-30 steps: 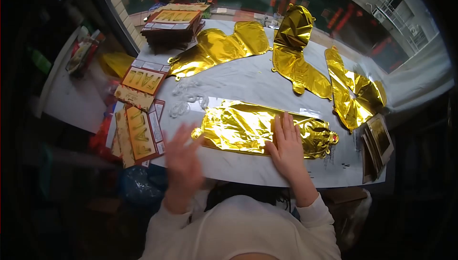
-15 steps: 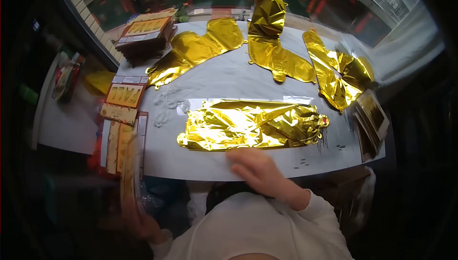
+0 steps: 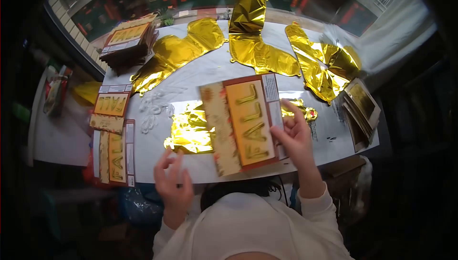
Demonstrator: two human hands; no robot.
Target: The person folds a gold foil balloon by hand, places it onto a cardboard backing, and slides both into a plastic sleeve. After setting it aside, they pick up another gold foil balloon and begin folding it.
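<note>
Over the middle of the table, my right hand grips the right edge of a printed FALL card, thumb on its front. Behind the card lies a flat gold foil balloon, its middle hidden and its ends showing on both sides. My left hand is at the table's front edge, fingers apart and holding nothing, just below the foil's left end. On the left of the table lie two more FALL cards, an upper one overlapping a lower one.
Three gold foil pieces lie along the back: left, middle and right. A card stack stands at the back left. Brown sleeves lean at the right edge. Clear loops lie left of centre.
A card has come from the lower left to the middle and is now in my right hand. My left hand has moved right and is empty. The view has shifted slightly.
</note>
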